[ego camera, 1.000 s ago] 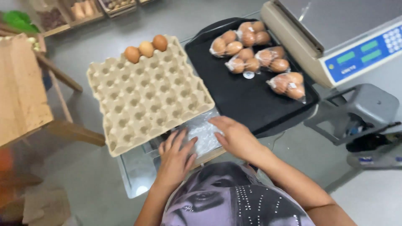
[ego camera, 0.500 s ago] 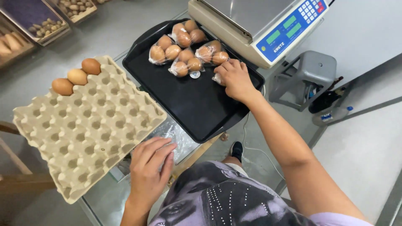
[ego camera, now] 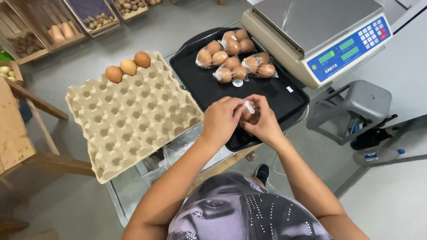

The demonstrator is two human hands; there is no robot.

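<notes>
Bagged eggs in hand: a small clear plastic bag of brown eggs (ego camera: 250,114) is held between both hands above the near edge of the black tray (ego camera: 271,95); its twisted top points up and away from the person, and the long axis is hard to read because the hands cover most of it.
Left hand: the left hand (ego camera: 221,120) is curled over the bag's left side, fingers pressed against it.
Right hand: the right hand (ego camera: 263,119) cups the bag from the right, thumb and forefinger pinching the plastic at the top.
Tray edges: the tray's near rim lies just beneath the hands; its middle is bare black surface, open between the hands and the far packs.
Other packs: three more bags of eggs (ego camera: 233,55) sit grouped at the tray's far end, close to the scale (ego camera: 311,35).
Egg carton: a large grey pulp egg flat (ego camera: 133,115) lies left of the tray, its near right corner close to the left wrist; three loose brown eggs (ego camera: 128,66) fill the far row, the other cups are vacant.
Right side: a grey stool (ego camera: 356,106) stands beyond the tray's right edge.
</notes>
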